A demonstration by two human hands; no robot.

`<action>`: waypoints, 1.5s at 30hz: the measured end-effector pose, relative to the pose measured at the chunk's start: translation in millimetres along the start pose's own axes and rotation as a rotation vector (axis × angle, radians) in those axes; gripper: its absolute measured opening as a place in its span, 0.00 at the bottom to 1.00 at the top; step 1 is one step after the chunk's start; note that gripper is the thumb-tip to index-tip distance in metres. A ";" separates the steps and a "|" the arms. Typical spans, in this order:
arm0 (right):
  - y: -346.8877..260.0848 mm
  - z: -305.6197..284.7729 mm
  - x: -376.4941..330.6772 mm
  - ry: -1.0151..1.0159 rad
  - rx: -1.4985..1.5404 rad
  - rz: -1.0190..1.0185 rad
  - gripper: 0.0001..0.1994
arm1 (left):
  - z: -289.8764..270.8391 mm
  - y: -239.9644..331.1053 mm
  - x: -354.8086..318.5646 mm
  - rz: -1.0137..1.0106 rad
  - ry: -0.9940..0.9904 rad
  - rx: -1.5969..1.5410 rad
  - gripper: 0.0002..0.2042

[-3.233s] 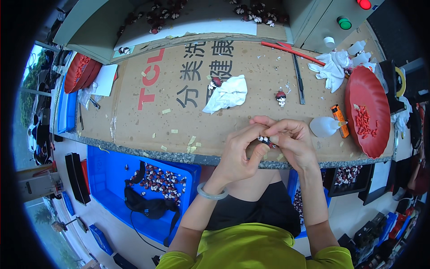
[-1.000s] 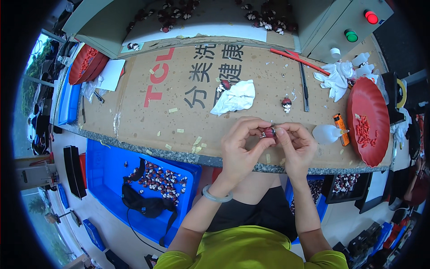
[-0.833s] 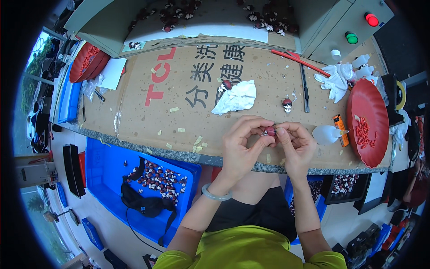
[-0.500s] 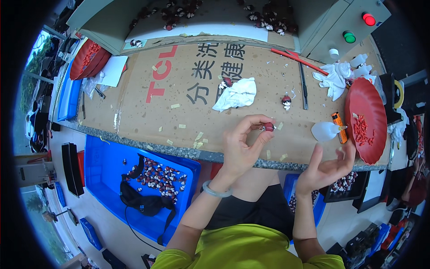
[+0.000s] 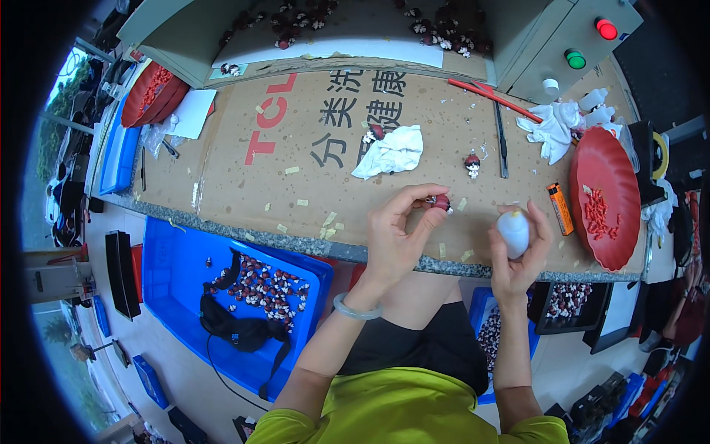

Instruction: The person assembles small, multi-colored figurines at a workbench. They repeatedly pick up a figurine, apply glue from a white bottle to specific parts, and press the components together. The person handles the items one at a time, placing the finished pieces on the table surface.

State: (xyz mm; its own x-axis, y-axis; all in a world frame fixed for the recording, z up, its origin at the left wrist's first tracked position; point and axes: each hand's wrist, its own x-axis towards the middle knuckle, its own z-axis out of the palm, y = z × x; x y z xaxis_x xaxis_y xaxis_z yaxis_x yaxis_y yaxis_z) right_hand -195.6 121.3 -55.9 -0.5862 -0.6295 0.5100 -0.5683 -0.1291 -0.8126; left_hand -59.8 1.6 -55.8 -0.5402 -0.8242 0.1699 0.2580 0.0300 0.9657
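Observation:
My left hand (image 5: pixel 396 235) pinches a tiny figurine with a dark red head (image 5: pixel 441 202) between thumb and fingers, just above the cardboard-covered table. In my right hand (image 5: pixel 518 255) is a small white squeeze bottle (image 5: pixel 513 232) with a yellowish tip, fingers wrapped round its body. The two hands are apart, left and right of each other near the front edge. Another figurine (image 5: pixel 472 166), red-headed with a white body, stands beyond them. A crumpled white cloth (image 5: pixel 392 152) lies farther left, with one more figurine (image 5: pixel 376 132) against its far edge.
A red scalloped dish (image 5: pixel 625 203) with small red pieces stands at right, beside an orange marker-like tube (image 5: pixel 560 209). A grey cabinet (image 5: pixel 166 37) with several figurines inside borders the back. Below the table edge at left sits a blue bin (image 5: pixel 174 288) of figurines.
My right hand has picked up the squeeze bottle from beside the orange tube and brought it left, upright. My left hand still holds its figurine in nearly the same place.

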 end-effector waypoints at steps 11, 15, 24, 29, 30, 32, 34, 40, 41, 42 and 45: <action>-4.1 -5.0 4.3 -0.066 -0.145 -0.247 0.23 | -0.1 -0.2 0.8 0.022 0.011 0.020 0.12; -5.2 -5.1 5.7 -0.071 -0.156 -0.262 0.23 | -0.4 -0.5 0.7 0.019 0.012 0.013 0.12; -6.0 -4.2 6.2 -0.075 -0.179 -0.281 0.23 | -0.3 0.2 0.4 0.033 0.018 0.010 0.12; -5.7 -3.6 6.0 -0.074 -0.184 -0.274 0.23 | -0.3 0.2 0.5 0.022 0.024 0.001 0.12; -5.6 -3.9 5.9 -0.074 -0.183 -0.274 0.23 | -0.3 -0.8 0.7 0.024 0.023 0.002 0.12; -5.5 -4.3 5.0 -0.073 -0.175 -0.274 0.23 | -0.6 -1.6 0.1 0.032 0.024 0.010 0.12; -4.6 -4.4 4.1 -0.072 -0.174 -0.271 0.23 | -0.2 0.1 0.1 0.029 0.029 0.007 0.12; -3.4 -4.4 3.8 -0.066 -0.167 -0.274 0.23 | -0.5 0.2 0.3 0.022 0.030 0.006 0.12; -3.5 -4.5 3.7 -0.067 -0.168 -0.271 0.23 | -0.4 0.5 0.2 0.019 0.030 0.005 0.12; -3.7 -4.6 3.7 -0.068 -0.168 -0.268 0.23 | -0.6 0.2 0.3 0.022 0.028 0.002 0.12; -3.6 -5.3 3.0 -0.065 -0.172 -0.264 0.23 | -0.5 -0.5 0.4 0.022 0.024 -0.004 0.12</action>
State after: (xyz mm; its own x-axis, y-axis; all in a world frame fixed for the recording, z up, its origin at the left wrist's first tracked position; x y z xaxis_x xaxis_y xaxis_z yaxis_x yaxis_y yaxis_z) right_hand -198.4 124.0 -50.0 -0.3708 -0.6396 0.6734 -0.7881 -0.1669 -0.5924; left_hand -59.7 1.0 -56.3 -0.5153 -0.8366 0.1859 0.2724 0.0458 0.9611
